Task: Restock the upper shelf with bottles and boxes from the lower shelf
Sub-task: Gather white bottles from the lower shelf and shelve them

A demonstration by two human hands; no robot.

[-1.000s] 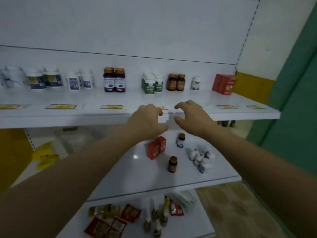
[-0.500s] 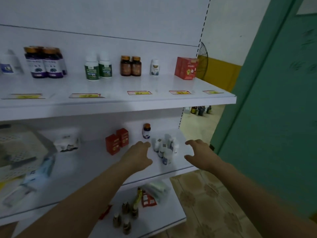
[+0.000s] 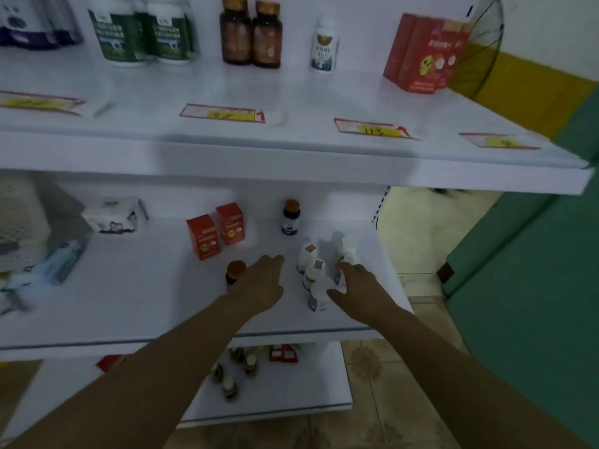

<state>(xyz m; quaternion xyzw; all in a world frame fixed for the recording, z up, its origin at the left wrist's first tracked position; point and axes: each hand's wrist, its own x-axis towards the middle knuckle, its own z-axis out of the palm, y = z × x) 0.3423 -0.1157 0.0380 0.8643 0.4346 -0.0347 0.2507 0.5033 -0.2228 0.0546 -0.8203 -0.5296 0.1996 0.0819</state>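
On the lower shelf (image 3: pixel 129 306) several small white bottles (image 3: pixel 311 268) lie in a cluster at the right. My right hand (image 3: pixel 355 288) reaches among them, fingers spread and touching the cluster, gripping none. My left hand (image 3: pixel 261 280) hovers just left of the cluster, fingers extended, beside a brown bottle (image 3: pixel 235 273). Two red boxes (image 3: pixel 215 233) and a dark bottle with an orange cap (image 3: pixel 290 217) stand farther back. The upper shelf (image 3: pixel 291 157) carries green-labelled bottles (image 3: pixel 142 34), two brown bottles (image 3: pixel 251 34), a white bottle (image 3: pixel 324 45) and red boxes (image 3: pixel 424 53).
Price tags (image 3: pixel 223 113) lie along the upper shelf's front. A white packet (image 3: pixel 113 215) and a basket (image 3: pixel 19 218) sit at the lower shelf's left. A bottom shelf (image 3: pixel 291 393) holds small bottles and packets. A green door (image 3: pixel 534 286) stands close on the right.
Both hands dropped from the upper shelf's edge down to the lower shelf and now reach in at the white bottles. The view has moved closer and lower.
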